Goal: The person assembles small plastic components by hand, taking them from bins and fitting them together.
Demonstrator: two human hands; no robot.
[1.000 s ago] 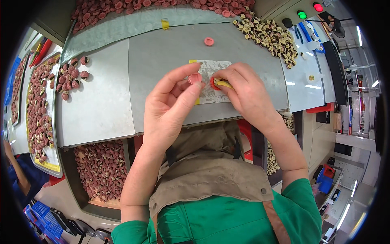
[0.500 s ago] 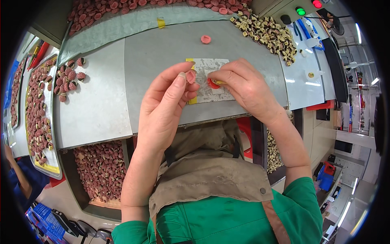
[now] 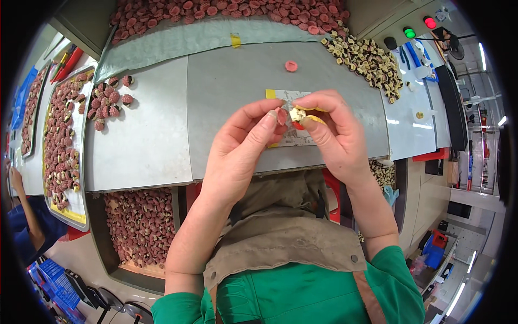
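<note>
My left hand [image 3: 243,143] pinches a small pink cup-shaped shell [image 3: 281,116] between thumb and fingers, partly covered by them. Close beside it, my right hand [image 3: 341,137] grips a small cream-coloured piece [image 3: 297,114] with dark specks. Yellow covers show on that hand's thumb and finger. Both hands hover above a stained white board [image 3: 302,140] with yellow tape at its left edge. Something red [image 3: 298,125] shows just below the cream piece, mostly hidden by the right thumb. A lone pink shell [image 3: 291,66] lies on the grey tabletop [image 3: 237,75] beyond the board.
Pink shells [image 3: 216,9] are heaped along the back, cream-and-dark pieces [image 3: 367,62] at the back right. Assembled pink bumpy pieces [image 3: 110,102] lie at left beside a full tray [image 3: 76,218]. An open drawer [image 3: 140,232] holds more. Another person's arm [image 3: 27,205] shows far left.
My right hand has lifted from the board, now with a cream piece in its fingers, and come close to the shell in my left hand. The whole view has shifted slightly.
</note>
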